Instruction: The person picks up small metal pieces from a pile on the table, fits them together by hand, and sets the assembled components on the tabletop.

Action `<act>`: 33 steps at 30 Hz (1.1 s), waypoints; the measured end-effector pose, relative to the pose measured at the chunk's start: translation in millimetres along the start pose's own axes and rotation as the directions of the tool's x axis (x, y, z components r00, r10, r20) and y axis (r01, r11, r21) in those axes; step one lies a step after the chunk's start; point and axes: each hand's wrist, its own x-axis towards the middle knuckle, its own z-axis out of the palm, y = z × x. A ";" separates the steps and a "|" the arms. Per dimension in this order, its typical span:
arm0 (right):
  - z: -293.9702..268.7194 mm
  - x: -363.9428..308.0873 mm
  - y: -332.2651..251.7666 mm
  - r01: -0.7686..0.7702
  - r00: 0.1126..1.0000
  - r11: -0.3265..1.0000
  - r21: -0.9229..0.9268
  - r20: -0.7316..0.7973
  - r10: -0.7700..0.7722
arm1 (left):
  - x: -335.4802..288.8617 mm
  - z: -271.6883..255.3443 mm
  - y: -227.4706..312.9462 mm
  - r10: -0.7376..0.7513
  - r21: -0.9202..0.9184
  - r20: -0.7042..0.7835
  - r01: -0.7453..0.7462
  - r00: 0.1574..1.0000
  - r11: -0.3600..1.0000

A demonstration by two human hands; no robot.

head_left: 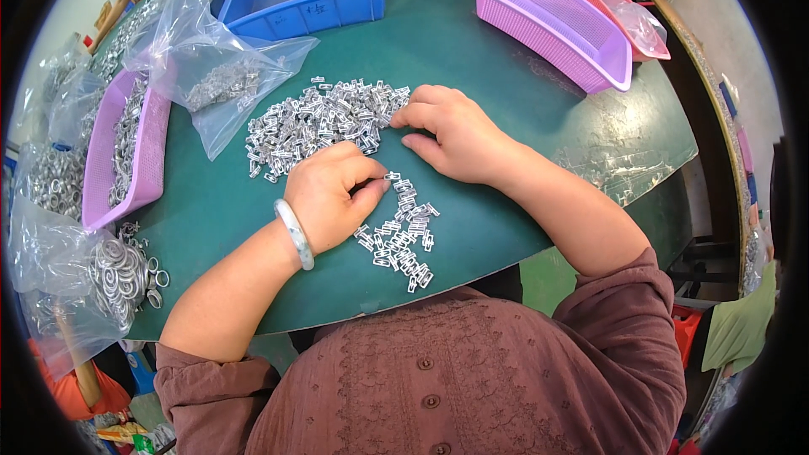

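Observation:
A heap of small silver metal buckle-like pieces (324,122) lies on the green tabletop. My left hand (324,194), with a pale bangle (294,234) at its wrist, rests at the heap's near edge. Its thumb and forefinger are pinched together, and a small piece is right at their tips; whether they grip it is unclear. At the heap's right edge, my right hand (455,133) touches the pieces with its fingertips, thumb held apart from the fingers. A smaller scattered group of the same pieces (404,236) reaches from my left fingertips toward the table's front edge.
A blue bin (305,21) and a lilac basket (552,29) stand at the back, a red basket (602,0) behind the latter. On the left are a filled lilac basket (156,147), a clear bag of parts (223,84) and metal rings (122,274). Another person's arm shows far left.

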 end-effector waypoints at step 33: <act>-4.1 -1.0 -5.3 0.007 0.996 1.000 0.030 0.088 -0.009 | 0.7 -2.2 5.9 0.000 0.056 -0.008 0.001 1.000 0.998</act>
